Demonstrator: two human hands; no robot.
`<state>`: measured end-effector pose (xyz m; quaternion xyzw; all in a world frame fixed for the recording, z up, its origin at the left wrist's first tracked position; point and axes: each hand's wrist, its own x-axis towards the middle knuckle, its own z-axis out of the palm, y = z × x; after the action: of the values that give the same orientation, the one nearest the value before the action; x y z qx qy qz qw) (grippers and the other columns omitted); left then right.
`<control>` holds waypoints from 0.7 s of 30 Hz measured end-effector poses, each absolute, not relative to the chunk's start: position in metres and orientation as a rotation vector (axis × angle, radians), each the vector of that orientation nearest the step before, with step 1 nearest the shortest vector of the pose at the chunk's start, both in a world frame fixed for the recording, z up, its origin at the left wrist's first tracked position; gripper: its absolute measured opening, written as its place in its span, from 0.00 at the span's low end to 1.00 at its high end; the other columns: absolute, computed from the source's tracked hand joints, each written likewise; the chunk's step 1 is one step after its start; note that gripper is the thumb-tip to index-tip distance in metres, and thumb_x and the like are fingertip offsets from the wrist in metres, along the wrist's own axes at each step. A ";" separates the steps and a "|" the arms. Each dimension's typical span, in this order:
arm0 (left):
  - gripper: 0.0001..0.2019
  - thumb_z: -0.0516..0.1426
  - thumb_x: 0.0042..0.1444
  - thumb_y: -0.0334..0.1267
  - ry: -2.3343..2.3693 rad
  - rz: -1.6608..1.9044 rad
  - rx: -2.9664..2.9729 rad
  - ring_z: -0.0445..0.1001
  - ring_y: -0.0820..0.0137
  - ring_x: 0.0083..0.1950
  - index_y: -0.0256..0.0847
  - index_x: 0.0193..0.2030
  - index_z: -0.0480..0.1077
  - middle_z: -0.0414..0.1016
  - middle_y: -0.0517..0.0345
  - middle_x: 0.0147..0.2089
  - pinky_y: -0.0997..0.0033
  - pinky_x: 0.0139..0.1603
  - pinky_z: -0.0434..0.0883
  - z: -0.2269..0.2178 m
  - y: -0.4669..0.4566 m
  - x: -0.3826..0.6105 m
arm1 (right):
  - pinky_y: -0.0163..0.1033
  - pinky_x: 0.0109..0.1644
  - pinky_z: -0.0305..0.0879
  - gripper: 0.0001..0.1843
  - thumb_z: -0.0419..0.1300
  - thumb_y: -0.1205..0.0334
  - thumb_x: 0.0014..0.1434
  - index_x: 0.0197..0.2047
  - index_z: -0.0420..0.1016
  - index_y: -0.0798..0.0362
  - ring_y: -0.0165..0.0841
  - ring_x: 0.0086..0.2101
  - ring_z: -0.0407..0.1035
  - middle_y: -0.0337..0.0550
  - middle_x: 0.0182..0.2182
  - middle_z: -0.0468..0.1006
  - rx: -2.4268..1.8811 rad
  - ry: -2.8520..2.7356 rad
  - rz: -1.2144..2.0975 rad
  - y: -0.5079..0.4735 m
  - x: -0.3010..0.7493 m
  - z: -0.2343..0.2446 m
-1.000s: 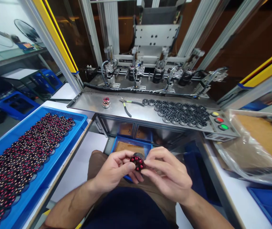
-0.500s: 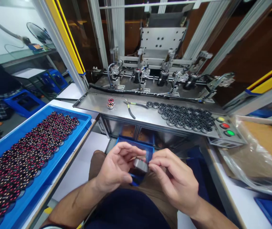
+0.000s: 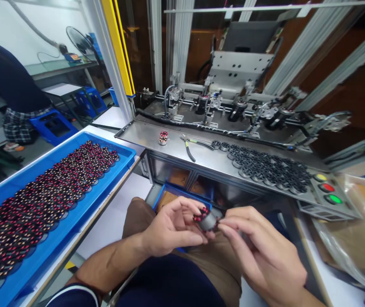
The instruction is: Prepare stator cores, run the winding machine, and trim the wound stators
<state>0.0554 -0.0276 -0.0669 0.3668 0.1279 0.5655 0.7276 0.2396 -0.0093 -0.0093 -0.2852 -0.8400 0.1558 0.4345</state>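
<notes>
A motor stator (image 3: 208, 221), with a grey metal side and a red-and-black wound end, is held above my lap. My left hand (image 3: 172, 230) curls around it, fingers behind and thumb in front. At the stator's right end, the thumb and fingertips of my right hand (image 3: 264, 247) are pinched together; whether they grip the stator or a small part on it is hidden. Beyond my hands, two stators (image 3: 163, 140) with red and copper colours sit on the metal ledge (image 3: 144, 133), left of green-and-black cutting pliers (image 3: 190, 148).
A blue tray (image 3: 128, 158) at left holds many red-and-black stators. Rows of dark stators (image 3: 265, 164) cover the ledge's right part, beside yellow, red and green buttons (image 3: 334, 199). A machine (image 3: 240, 64) stands behind. A plastic-wrapped box is at right; a person (image 3: 13, 81) is at far left.
My view has swung left, so the scene sits further right. The stator has turned, and its red-and-black end now shows between my hands.
</notes>
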 end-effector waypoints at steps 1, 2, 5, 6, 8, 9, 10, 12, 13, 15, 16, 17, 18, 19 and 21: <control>0.18 0.68 0.46 0.24 0.269 1.310 0.792 0.80 0.67 0.49 0.43 0.42 0.71 0.74 0.58 0.51 0.70 0.47 0.76 -0.063 -0.027 0.055 | 0.30 0.35 0.68 0.07 0.58 0.77 0.60 0.37 0.73 0.56 0.26 0.32 0.70 0.43 0.30 0.74 -0.735 -2.078 0.408 -0.009 0.238 -0.009; 0.19 0.69 0.44 0.24 0.251 1.354 0.763 0.78 0.66 0.52 0.43 0.41 0.71 0.73 0.59 0.52 0.68 0.50 0.74 -0.061 -0.026 0.055 | 0.30 0.34 0.68 0.07 0.58 0.77 0.60 0.37 0.73 0.56 0.26 0.32 0.70 0.43 0.31 0.74 -0.746 -2.074 0.427 -0.009 0.238 -0.008; 0.19 0.71 0.45 0.37 0.291 1.308 0.692 0.78 0.65 0.51 0.42 0.43 0.73 0.77 0.56 0.47 0.68 0.51 0.72 -0.062 -0.022 0.054 | 0.29 0.35 0.70 0.07 0.58 0.76 0.60 0.37 0.73 0.55 0.26 0.33 0.72 0.43 0.31 0.75 -0.684 -2.127 0.451 -0.008 0.237 -0.006; 0.18 0.68 0.48 0.45 0.310 1.198 0.686 0.79 0.65 0.48 0.38 0.43 0.74 0.78 0.53 0.44 0.69 0.48 0.73 -0.066 -0.021 0.054 | 0.28 0.36 0.70 0.07 0.57 0.76 0.60 0.37 0.73 0.55 0.26 0.33 0.72 0.43 0.31 0.75 -0.641 -2.160 0.445 -0.007 0.237 -0.005; 0.27 0.60 0.53 0.59 0.303 0.900 0.681 0.80 0.61 0.40 0.31 0.37 0.75 0.79 0.48 0.33 0.67 0.41 0.74 -0.078 -0.019 0.055 | 0.26 0.36 0.71 0.07 0.56 0.74 0.62 0.38 0.74 0.54 0.25 0.32 0.73 0.42 0.30 0.76 -0.565 -2.216 0.425 -0.007 0.239 -0.003; 0.30 0.57 0.54 0.63 0.276 0.770 0.676 0.81 0.59 0.37 0.30 0.34 0.75 0.78 0.48 0.28 0.66 0.37 0.74 -0.084 -0.019 0.056 | 0.26 0.35 0.71 0.08 0.55 0.73 0.62 0.38 0.74 0.54 0.25 0.32 0.74 0.42 0.30 0.77 -0.542 -2.231 0.416 -0.007 0.239 -0.002; 0.32 0.55 0.53 0.65 0.243 0.687 0.669 0.81 0.57 0.35 0.30 0.32 0.74 0.76 0.49 0.25 0.65 0.34 0.74 -0.090 -0.020 0.057 | 0.25 0.35 0.71 0.08 0.55 0.73 0.63 0.38 0.74 0.54 0.25 0.32 0.74 0.42 0.30 0.77 -0.530 -2.237 0.406 -0.006 0.240 -0.002; 0.29 0.58 0.52 0.62 0.213 0.686 0.674 0.81 0.58 0.31 0.31 0.34 0.73 0.75 0.51 0.22 0.65 0.31 0.74 -0.096 -0.021 0.057 | 0.25 0.34 0.71 0.07 0.55 0.71 0.64 0.39 0.74 0.54 0.25 0.31 0.75 0.42 0.30 0.78 -0.524 -2.237 0.374 -0.005 0.242 -0.001; 0.26 0.60 0.52 0.60 0.204 0.736 0.688 0.80 0.59 0.30 0.32 0.36 0.72 0.76 0.52 0.23 0.66 0.30 0.74 -0.096 -0.022 0.057 | 0.26 0.34 0.71 0.07 0.55 0.70 0.64 0.39 0.74 0.54 0.26 0.31 0.75 0.42 0.30 0.78 -0.531 -2.240 0.353 -0.004 0.242 -0.001; 0.22 0.61 0.55 0.54 0.201 0.866 0.725 0.81 0.63 0.29 0.35 0.42 0.69 0.78 0.52 0.28 0.68 0.30 0.75 -0.091 -0.023 0.057 | 0.27 0.33 0.70 0.06 0.56 0.70 0.64 0.38 0.74 0.53 0.26 0.30 0.74 0.42 0.30 0.78 -0.553 -2.248 0.310 -0.003 0.242 0.000; 0.19 0.62 0.56 0.50 0.212 0.939 0.741 0.81 0.65 0.30 0.36 0.44 0.68 0.79 0.51 0.31 0.69 0.30 0.76 -0.087 -0.024 0.056 | 0.27 0.33 0.70 0.06 0.56 0.70 0.63 0.38 0.74 0.54 0.26 0.30 0.74 0.42 0.30 0.78 -0.576 -2.249 0.303 -0.002 0.242 0.000; 0.17 0.62 0.57 0.46 0.232 1.019 0.757 0.81 0.66 0.31 0.37 0.46 0.68 0.79 0.52 0.35 0.70 0.31 0.76 -0.083 -0.024 0.056 | 0.28 0.34 0.70 0.06 0.56 0.71 0.63 0.38 0.74 0.54 0.26 0.30 0.73 0.42 0.30 0.77 -0.603 -2.244 0.305 -0.002 0.241 -0.001; 0.16 0.64 0.56 0.41 0.259 1.104 0.770 0.82 0.67 0.34 0.39 0.47 0.67 0.79 0.52 0.38 0.71 0.33 0.77 -0.078 -0.025 0.056 | 0.28 0.34 0.69 0.06 0.57 0.72 0.62 0.39 0.73 0.54 0.26 0.31 0.73 0.42 0.31 0.77 -0.638 -2.228 0.315 -0.002 0.240 -0.001; 0.15 0.65 0.55 0.36 0.285 1.193 0.780 0.82 0.67 0.38 0.40 0.47 0.68 0.78 0.53 0.42 0.72 0.36 0.77 -0.074 -0.026 0.056 | 0.28 0.35 0.69 0.06 0.58 0.73 0.61 0.39 0.73 0.55 0.26 0.31 0.72 0.42 0.31 0.76 -0.677 -2.203 0.334 -0.002 0.239 -0.002; 0.17 0.67 0.50 0.27 0.299 1.350 0.780 0.80 0.67 0.47 0.42 0.43 0.68 0.75 0.56 0.48 0.68 0.46 0.76 -0.067 -0.027 0.055 | 0.29 0.35 0.68 0.06 0.59 0.75 0.60 0.39 0.73 0.55 0.27 0.33 0.72 0.43 0.32 0.75 -0.757 -2.134 0.392 -0.003 0.236 -0.003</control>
<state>0.0554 -0.0274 -0.0669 0.3504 0.1344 0.6064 0.7010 0.2358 -0.0032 -0.0029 -0.3005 -0.8473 0.1556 0.4092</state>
